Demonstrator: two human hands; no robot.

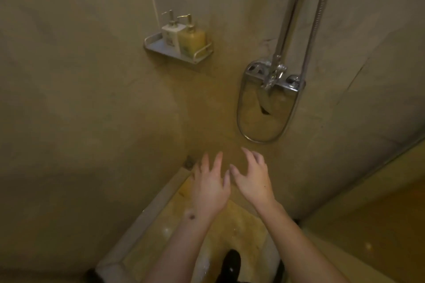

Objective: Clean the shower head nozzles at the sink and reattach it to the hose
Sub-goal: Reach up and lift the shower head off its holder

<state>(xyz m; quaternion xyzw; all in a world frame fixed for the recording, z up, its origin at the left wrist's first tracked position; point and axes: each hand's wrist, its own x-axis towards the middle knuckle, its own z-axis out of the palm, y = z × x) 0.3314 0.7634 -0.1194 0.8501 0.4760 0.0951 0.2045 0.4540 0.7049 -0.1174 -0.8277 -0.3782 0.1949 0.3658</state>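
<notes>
I am in a dim shower stall. A metal shower hose (262,139) hangs in a long loop down the wall from the chrome mixer valve (274,73) at the upper right, and runs back up beside the riser pipe (291,7). No shower head is in view. My left hand (210,186) and my right hand (253,179) are raised side by side below the hose loop. Both have spread, relaxed fingers and hold nothing. Neither touches the hose.
A small metal wall shelf (156,45) at the upper middle carries a white pump bottle (172,34) and a yellow pump bottle (192,40). The wet floor (230,225) and a raised ledge (147,213) lie below. A dark shoe (231,264) shows at the bottom.
</notes>
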